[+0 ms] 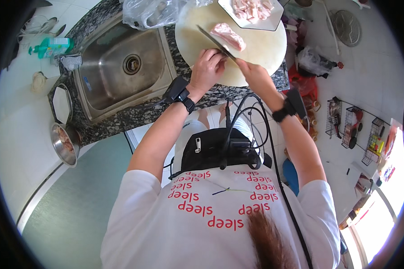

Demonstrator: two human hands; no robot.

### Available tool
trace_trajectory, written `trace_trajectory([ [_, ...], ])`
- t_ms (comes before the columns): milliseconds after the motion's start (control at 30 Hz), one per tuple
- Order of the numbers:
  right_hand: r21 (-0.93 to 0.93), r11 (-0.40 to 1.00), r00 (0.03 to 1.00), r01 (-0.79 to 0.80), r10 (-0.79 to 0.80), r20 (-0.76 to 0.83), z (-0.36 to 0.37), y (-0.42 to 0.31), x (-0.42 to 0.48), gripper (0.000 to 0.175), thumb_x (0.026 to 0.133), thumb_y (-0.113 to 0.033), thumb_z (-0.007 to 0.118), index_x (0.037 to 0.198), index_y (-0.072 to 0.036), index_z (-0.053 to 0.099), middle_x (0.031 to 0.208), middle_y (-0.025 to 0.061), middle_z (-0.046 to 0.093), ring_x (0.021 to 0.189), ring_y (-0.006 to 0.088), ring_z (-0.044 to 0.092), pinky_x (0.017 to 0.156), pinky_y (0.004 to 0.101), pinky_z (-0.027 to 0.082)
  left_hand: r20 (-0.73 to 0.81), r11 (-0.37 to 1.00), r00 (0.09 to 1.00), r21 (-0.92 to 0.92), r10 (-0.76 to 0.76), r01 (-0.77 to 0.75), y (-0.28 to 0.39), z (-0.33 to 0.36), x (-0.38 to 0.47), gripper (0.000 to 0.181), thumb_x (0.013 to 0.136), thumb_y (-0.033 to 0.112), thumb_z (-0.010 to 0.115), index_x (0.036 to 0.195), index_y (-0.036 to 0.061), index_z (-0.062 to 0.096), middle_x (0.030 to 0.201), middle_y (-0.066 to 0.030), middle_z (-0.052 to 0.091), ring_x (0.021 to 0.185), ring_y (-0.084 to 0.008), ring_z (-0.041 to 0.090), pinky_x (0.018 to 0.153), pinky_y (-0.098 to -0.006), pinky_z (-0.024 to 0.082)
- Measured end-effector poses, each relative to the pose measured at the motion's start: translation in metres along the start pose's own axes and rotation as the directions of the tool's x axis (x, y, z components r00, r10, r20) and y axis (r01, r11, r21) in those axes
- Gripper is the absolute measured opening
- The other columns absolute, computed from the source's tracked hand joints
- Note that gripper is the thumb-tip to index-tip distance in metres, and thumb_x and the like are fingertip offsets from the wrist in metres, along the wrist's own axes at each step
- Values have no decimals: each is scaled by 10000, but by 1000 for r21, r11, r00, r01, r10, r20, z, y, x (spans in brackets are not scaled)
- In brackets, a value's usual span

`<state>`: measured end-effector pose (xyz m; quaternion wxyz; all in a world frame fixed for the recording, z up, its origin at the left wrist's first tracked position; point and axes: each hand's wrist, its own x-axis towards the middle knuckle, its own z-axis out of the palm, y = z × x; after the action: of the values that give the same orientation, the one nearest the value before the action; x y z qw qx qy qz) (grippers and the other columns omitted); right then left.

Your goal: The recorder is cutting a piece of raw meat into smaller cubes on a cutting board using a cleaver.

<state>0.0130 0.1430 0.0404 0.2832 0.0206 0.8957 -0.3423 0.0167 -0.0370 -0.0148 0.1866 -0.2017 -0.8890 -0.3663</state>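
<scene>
My right hand [257, 76] grips the handle of a kitchen knife [211, 38], its blade slanting up and left over a round cutting board [192, 40]. Curled beside the blade, my left hand [207, 68] has its fingertips close to the knife; whether they hold anything is hidden. Just beyond the blade lies a pale pink strip of raw meat [229, 36], with a small scrap near the knife. At the board's far edge, a white dark-rimmed plate [276, 18] carries a heap of cut raw meat pieces [252, 9].
Left of the board is a steel sink [111, 72]; a clear plastic bag [149, 15] lies by its far corner. A metal bowl with meat [55, 143] and a white dish [62, 104] stand at the counter's left end. Cables [247, 111] hang before my waist.
</scene>
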Motion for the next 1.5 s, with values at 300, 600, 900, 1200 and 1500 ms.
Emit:
trace_trajectory([
  [300, 42, 993, 993, 110, -108, -48, -14, 13, -64, 401, 958, -425, 408, 1208, -166, 584, 870, 239, 630, 852, 394, 613, 757, 394, 484, -12, 997, 997, 25, -74, 74, 0, -1, -4, 147, 755, 58, 638, 895, 39, 595, 928, -107, 559, 864, -293, 549, 763, -392, 487],
  [600, 39, 997, 998, 61, -60, -24, -10, 6, -56, 419, 956, -431, 395, 1170, -134, 601, 900, 260, 618, 907, 426, 579, 790, 429, 468, -67, 997, 995, -27, -73, 71, -3, 5, -5, 192, 699, 33, 676, 879, 29, 612, 916, -101, 579, 857, -300, 551, 744, -376, 487],
  [900, 22, 996, 996, 87, -86, -22, 13, 7, -7, 451, 941, -464, 387, 1147, -133, 613, 953, 257, 611, 916, 429, 578, 820, 428, 456, -52, 994, 993, -32, -104, 102, -4, 7, -6, 192, 686, 25, 677, 866, 56, 617, 901, -67, 588, 852, -290, 563, 739, -377, 493],
  [1200, 27, 992, 992, 124, -125, 23, 15, -42, 34, 432, 944, -452, 381, 1124, -137, 616, 930, 211, 636, 895, 390, 599, 793, 426, 473, -56, 994, 992, -28, -111, 109, -6, 9, -3, 215, 681, 57, 689, 882, 58, 613, 910, -80, 576, 851, -299, 553, 734, -378, 494],
  [1500, -100, 994, 998, 53, -56, -33, 1, 17, -21, 493, 934, -499, 375, 1115, -113, 623, 956, 229, 627, 945, 396, 585, 824, 418, 463, -102, 996, 991, 22, -84, 87, -5, 10, -7, 162, 685, 41, 652, 839, 60, 606, 909, -71, 568, 845, -264, 556, 741, -360, 503],
])
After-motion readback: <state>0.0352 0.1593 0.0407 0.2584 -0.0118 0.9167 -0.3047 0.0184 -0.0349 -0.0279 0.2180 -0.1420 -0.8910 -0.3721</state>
